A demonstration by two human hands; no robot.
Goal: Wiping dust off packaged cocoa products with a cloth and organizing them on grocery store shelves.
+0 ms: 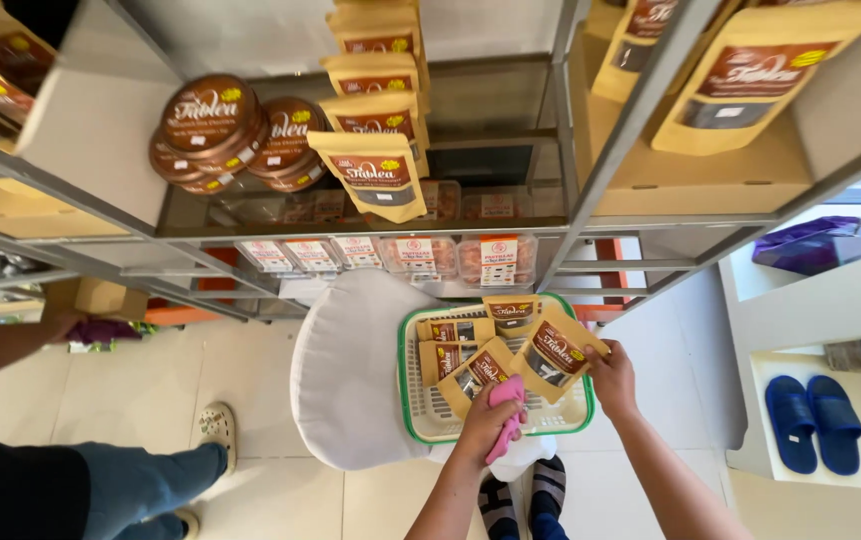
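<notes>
A white basket with a green rim (pixel 412 405) rests on a white stool (pixel 345 370) and holds several yellow pouches with brown labels. My right hand (pixel 612 378) grips one yellow pouch (pixel 556 356) at the basket's right side. My left hand (pixel 487 422) holds a pink cloth (pixel 506 418) against another pouch (pixel 477 374) near the basket's front edge.
Metal shelves above carry more yellow pouches (pixel 375 172), round brown tins (pixel 212 125) and clear packs (pixel 490 257). Another person's leg in jeans and a light clog (pixel 216 426) stands at the left. Blue slippers (pixel 810 420) lie on a low white shelf at the right.
</notes>
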